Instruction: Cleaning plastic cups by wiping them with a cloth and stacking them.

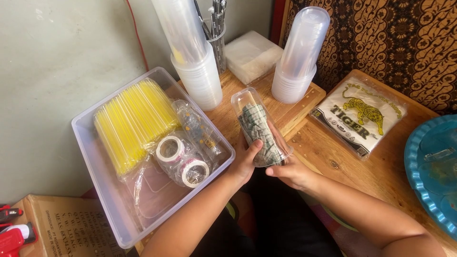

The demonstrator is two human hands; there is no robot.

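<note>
Both my hands hold a clear plastic cup (252, 112) lying on its side over the wooden table (328, 152). A checked green-and-white cloth (259, 131) is stuffed inside the cup. My left hand (245, 162) grips the cup's open end from the left, thumb on the cloth. My right hand (290, 169) cradles the same end from below and the right.
A clear plastic bin (90, 143) at left holds yellow straws (131, 121) and tape rolls (183, 159) in a bag. Two stacks of clear cups (200, 71) (297, 62), a straw holder (216, 28), a white pack (250, 54), a printed bag pack (359, 116), a blue tray (431, 166).
</note>
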